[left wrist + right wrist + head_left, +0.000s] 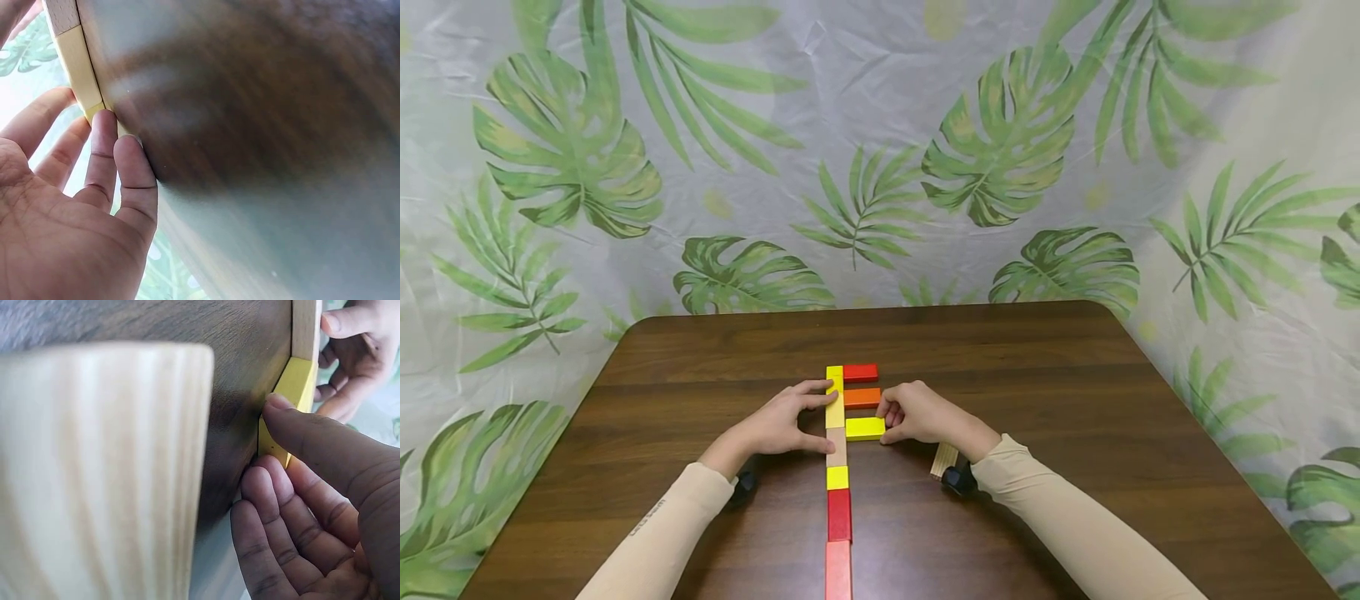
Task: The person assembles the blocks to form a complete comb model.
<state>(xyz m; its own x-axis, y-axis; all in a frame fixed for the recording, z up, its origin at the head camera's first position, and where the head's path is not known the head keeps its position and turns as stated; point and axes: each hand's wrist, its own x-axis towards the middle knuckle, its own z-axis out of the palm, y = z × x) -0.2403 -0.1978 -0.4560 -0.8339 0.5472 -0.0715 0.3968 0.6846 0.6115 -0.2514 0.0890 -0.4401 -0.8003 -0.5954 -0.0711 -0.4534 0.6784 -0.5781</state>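
My right hand [927, 413] pinches the outer end of a bright yellow wooden block [864, 429] between thumb and fingers. That block lies flat, its inner end against a long row of blocks; the right wrist view shows the thumb [279, 403] along its side. My left hand [777, 422] rests at the row's left side, fingers extended. Its fingertips touch the pale yellow block [835, 414], and its thumb is at the plain wood block [836, 447]. An orange block [862, 397] and a red block [861, 373] also stick out rightward from the row, farther away.
Nearer me the row continues with a small yellow block [837, 477], a dark red block [839, 515] and a pink block [838, 571]. A striped natural wood block [943, 459] stands under my right wrist. The brown table [1075, 517] ends before a leaf-patterned curtain [880, 125].
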